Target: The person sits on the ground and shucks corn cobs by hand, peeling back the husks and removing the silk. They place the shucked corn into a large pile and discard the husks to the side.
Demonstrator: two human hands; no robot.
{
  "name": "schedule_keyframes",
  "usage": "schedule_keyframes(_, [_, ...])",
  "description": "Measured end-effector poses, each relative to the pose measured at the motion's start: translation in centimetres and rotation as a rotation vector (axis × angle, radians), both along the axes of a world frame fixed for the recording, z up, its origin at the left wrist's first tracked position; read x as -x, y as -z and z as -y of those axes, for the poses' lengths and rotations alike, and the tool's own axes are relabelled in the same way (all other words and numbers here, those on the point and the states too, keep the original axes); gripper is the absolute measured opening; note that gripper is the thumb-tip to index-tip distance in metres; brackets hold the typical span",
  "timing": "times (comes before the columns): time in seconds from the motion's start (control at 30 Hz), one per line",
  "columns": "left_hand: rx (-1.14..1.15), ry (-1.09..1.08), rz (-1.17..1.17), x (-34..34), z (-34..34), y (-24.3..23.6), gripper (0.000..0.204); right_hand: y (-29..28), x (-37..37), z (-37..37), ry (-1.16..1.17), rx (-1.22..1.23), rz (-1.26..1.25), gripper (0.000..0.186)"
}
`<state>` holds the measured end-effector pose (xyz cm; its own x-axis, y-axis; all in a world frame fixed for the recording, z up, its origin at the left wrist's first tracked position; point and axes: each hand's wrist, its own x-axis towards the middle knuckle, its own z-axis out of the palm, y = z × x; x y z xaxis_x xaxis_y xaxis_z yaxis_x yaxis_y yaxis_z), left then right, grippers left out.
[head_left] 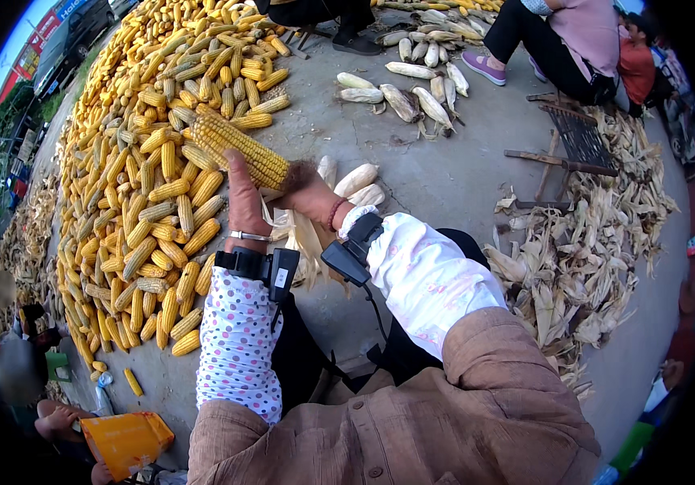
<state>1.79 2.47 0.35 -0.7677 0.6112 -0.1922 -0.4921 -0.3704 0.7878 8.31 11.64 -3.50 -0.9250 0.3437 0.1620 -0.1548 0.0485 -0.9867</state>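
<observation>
A large yellow ear of corn (238, 149), bare of husk along its visible side, is held out over the edge of the corn pile. Brown silk (301, 175) clings to its right end. My left hand (246, 194) is closed on the ear from below, one digit upright against its near side. At the silk end, my right hand (313, 202) is closed around pale husk (309, 242), which hangs down between my wrists. The ear and husk partly hide the fingers of both hands.
A big heap of husked corn (153, 186) spreads at left. Unhusked ears (357, 179) lie just past my hands, with more (412, 101) farther off. Loose husks (574, 267) and a tipped-over chair (570, 145) are at right. People sit nearby; an orange bag (127, 443) is lower left.
</observation>
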Motion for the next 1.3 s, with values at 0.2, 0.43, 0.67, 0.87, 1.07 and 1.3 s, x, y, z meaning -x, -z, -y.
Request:
schedule_keyframes(0.2, [-0.117, -0.084, -0.049, 1.5, 0.8, 0.3, 0.068, -0.4, 0.7, 1.4, 0.053, -0.639, 0.022, 0.046])
schedule_keyframes(0.43, [-0.093, -0.217, 0.01, -0.2, 0.6, -1.0, 0.075, -3.2, -2.1, 2.4, 0.121, -0.384, 0.16, 0.028])
schedule_keyframes(0.67, [-0.156, -0.026, 0.208, 1.5, 1.0, 0.8, 0.07, -2.5, -2.9, 1.6, 0.161, -0.598, 0.165, 0.022])
schedule_keyframes(0.87, [-0.069, -0.024, 0.37, 1.9, 1.6, 1.9, 0.069, -2.3, -3.3, 1.1, 0.148, -0.787, 0.08, 0.016])
schedule_keyframes(1.07, [-0.096, -0.094, 0.418, 3.1, 3.0, 0.0, 0.071, -3.3, -4.1, 0.7, 0.096, -1.033, 0.007, 0.012])
schedule_keyframes(1.3, [-0.128, -0.28, 0.53, 2.6, 4.8, -2.3, 0.062, -6.4, -6.5, -2.8, 0.373, -1.132, -0.033, 0.015])
